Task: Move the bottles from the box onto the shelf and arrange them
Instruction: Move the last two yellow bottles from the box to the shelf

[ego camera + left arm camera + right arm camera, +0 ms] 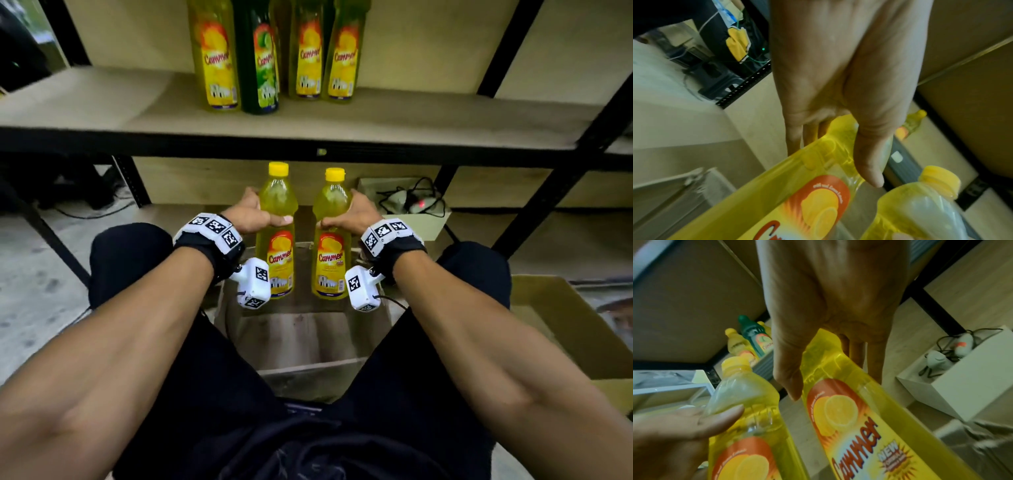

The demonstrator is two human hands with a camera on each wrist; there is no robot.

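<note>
**Bystanders near the white box**

A small white box [416, 219] sits on the lower board, holding a tangle of black cables [416, 192] and a device with a red light [420, 204]. Left of the white box — well apart — more cables [85, 209] trail across the pale floor [30, 291] beside dark equipment.

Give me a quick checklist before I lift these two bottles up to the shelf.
1. Left hand grips the left bottle at its shoulder: ok.
2. Right hand grips the right bottle the same way: ok.
3. Both yellow caps on: ok; whether tight, cannot tell.
4. Bottles upright, with a gap between them: ok.
5. Free shelf board right of the standing bottles: ok.
6. Bottle bottoms clear of the box rim: cannot tell.
</note>
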